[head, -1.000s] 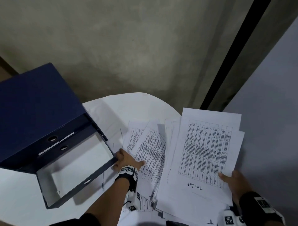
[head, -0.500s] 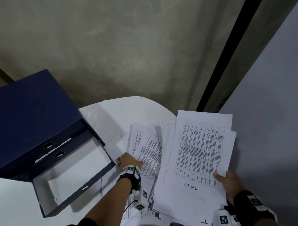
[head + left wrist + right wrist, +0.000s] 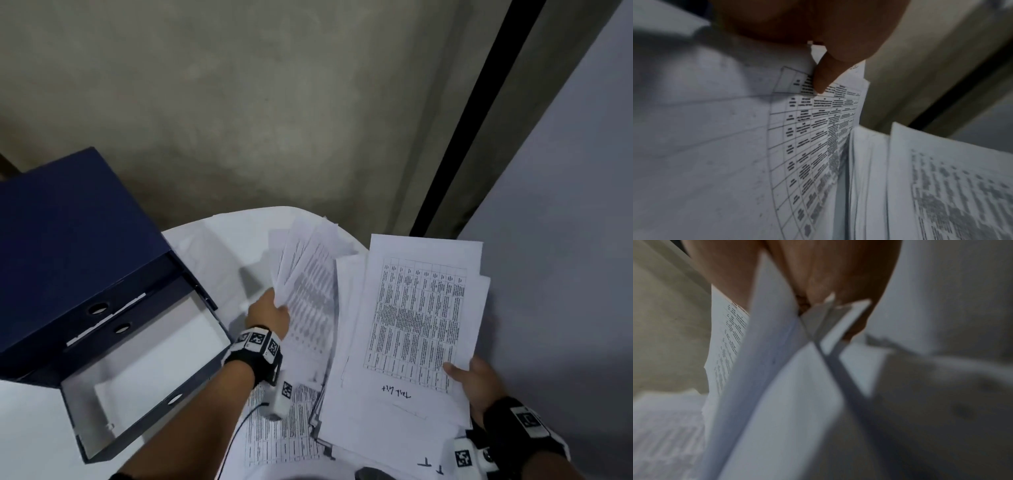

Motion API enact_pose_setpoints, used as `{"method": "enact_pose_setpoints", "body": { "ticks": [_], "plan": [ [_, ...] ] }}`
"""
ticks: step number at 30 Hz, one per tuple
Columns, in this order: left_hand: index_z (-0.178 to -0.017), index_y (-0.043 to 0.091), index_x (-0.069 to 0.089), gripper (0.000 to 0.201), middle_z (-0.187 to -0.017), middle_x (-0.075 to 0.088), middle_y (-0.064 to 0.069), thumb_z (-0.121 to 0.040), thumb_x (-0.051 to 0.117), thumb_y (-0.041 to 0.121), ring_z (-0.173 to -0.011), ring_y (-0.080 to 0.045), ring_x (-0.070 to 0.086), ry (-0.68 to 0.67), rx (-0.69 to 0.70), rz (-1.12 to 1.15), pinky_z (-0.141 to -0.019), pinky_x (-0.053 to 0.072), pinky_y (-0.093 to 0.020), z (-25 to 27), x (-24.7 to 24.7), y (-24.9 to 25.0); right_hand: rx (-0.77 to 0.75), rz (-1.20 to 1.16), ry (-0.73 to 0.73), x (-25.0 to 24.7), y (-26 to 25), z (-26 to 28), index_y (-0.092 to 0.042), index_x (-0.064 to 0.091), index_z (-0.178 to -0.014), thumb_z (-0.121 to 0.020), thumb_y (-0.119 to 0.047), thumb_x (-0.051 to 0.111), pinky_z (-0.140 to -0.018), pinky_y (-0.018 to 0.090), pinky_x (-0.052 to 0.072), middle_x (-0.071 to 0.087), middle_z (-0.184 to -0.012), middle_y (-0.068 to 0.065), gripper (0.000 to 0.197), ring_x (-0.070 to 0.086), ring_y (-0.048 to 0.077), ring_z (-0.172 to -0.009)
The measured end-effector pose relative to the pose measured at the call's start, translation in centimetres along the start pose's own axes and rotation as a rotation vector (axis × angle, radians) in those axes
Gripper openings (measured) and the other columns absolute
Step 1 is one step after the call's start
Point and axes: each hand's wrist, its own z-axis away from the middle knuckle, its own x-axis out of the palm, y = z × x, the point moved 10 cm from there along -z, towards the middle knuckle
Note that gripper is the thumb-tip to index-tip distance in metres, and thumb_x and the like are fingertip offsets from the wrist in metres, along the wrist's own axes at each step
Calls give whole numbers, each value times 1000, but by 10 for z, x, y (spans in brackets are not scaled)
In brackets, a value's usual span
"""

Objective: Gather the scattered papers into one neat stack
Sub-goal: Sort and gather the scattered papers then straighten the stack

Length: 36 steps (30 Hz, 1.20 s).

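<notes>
**Both hands full of printed sheets**

Nearest me, loose printed pages (image 3: 284, 425) lie flat on the white table (image 3: 27, 428). My right hand (image 3: 476, 387) pinches a thick sheaf (image 3: 411, 325) by its near right corner, thumb on top; its top page shows a table and a handwritten scrawl I can't read. My left hand (image 3: 269, 317) grips a fanned bundle (image 3: 308, 274) lifted off the table, thumb pressed on the print. An open blue box file (image 3: 68, 257) crowds the left. Beyond, a bare wall (image 3: 274, 102).
</notes>
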Motion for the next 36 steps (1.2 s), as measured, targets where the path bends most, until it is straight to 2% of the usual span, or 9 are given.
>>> {"method": "enact_pose_setpoints", "body": {
  "ticks": [5, 9, 13, 16, 20, 23, 27, 32, 36],
  "plan": [
    [-123, 15, 56, 28, -110, 68, -13, -95, 55, 20, -97, -32, 65, 282, 379, 100, -79, 48, -30, 25, -123, 91, -20, -31, -34, 29, -25, 2, -12, 64, -94, -91, 8, 55, -83, 38, 50, 68, -93, 7, 22, 64, 22, -83],
    [-99, 25, 56, 18, -95, 66, 9, -87, 69, 20, -88, -16, 63, 273, 545, 423, -82, 51, -37, 49, -178, 133, -29, -87, -55, 52, -44, 3, -7, 63, -107, -91, 9, 55, -74, 35, 52, 68, -94, 6, 24, 65, 22, -83],
    [-89, 37, 57, 23, -98, 70, 5, -81, 74, 23, -94, -21, 67, 296, 514, 571, -88, 53, -46, 51, -193, 127, -69, -91, -75, 73, -63, 1, 1, 62, -115, -89, 10, 58, -91, 46, 51, 67, -108, 17, 28, 64, 30, -92],
    [-101, 25, 62, 25, -104, 72, -4, -80, 75, 27, -100, -30, 68, 206, 462, 681, -88, 54, -47, 38, -180, 115, -80, -68, -123, 86, -72, 3, 6, 63, -113, -86, 10, 61, -87, 55, 53, 72, -93, 18, 28, 67, 32, -84],
    [-115, 6, 59, 37, -105, 70, -1, -86, 71, 27, -93, -20, 67, 82, 350, 462, -58, 44, -5, 35, -122, 97, -107, -82, -227, 103, -87, 19, -6, 66, -106, -90, 7, 58, -69, 37, 61, 78, -84, 1, 22, 74, 19, -75],
    [-116, 9, 54, 39, -109, 65, -3, -89, 67, 34, -99, -20, 61, -8, 230, 272, -71, 45, -19, 41, -73, 67, -104, -78, -262, 110, -90, 26, -8, 66, -116, -93, 4, 55, -65, 31, 59, 77, -96, 2, 28, 74, 20, -85],
    [-145, 11, 27, 65, -147, 42, -11, -94, 55, 40, -128, -30, 47, -208, 67, 110, -102, 38, -35, 38, -17, 23, -88, -78, -306, 112, -88, 34, -10, 67, -119, -90, 13, 50, -84, 48, 58, 74, -109, 12, 40, 71, 31, -100],
    [-130, 19, 31, 49, -128, 55, -9, -93, 60, 32, -104, -24, 53, -176, 74, 257, -90, 44, -32, 34, -4, 20, -30, -299, -349, 111, -87, 41, -11, 62, -128, -96, -17, 53, -99, 53, 49, 70, -119, 16, 34, 67, 34, -109],
    [-125, 22, 26, 41, -128, 53, -18, -96, 54, 21, -102, -27, 54, -143, 153, 265, -83, 38, -29, 44, 2, 46, 23, -311, -422, 111, -72, 42, -25, 52, -139, -86, -53, 63, -111, 53, 36, 62, -135, 6, 61, 56, 28, -127]
  ]
}}
